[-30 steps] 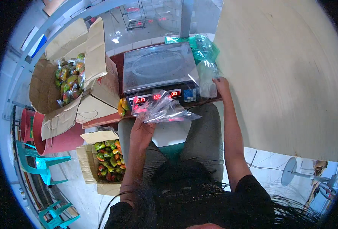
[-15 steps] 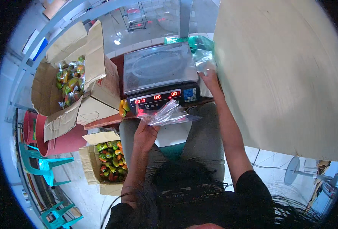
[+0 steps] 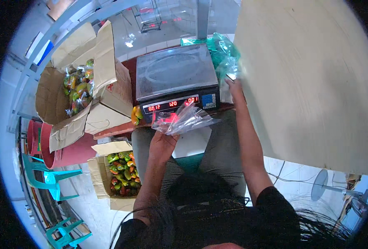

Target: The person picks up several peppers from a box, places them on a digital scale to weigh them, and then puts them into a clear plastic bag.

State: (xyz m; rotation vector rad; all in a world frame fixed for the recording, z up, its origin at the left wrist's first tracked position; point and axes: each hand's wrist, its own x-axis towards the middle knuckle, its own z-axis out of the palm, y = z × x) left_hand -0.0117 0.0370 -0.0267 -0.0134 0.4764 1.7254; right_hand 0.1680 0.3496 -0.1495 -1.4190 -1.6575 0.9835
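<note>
My left hand (image 3: 163, 145) is closed round the lower edge of a crumpled clear plastic bag (image 3: 190, 120). The bag sits in front of the lit display of a weighing scale (image 3: 175, 70) and has a red patch in it. The scale's flat metal pan bears nothing. To the right of the scale, my right hand (image 3: 235, 89) has its fingers together at the lower end of a pile of green and clear plastic bags (image 3: 225, 52). A small dark-edged thing shows at its fingertips, too small to name. Two loose peppers (image 3: 137, 115) lie by the scale's left front corner.
Left of the scale, an open carton (image 3: 113, 87) holds bagged peppers. A lower carton (image 3: 101, 176) is full of loose green, red and orange peppers. A large pale board (image 3: 308, 91) stands close on the right. Red tubs (image 3: 67, 157) and teal chairs (image 3: 53, 178) are at far left.
My right hand has drawn slightly back and right from the clear plastic, and the green bags have bulged upward. The bag in my left hand has shifted a little, up and to the right.
</note>
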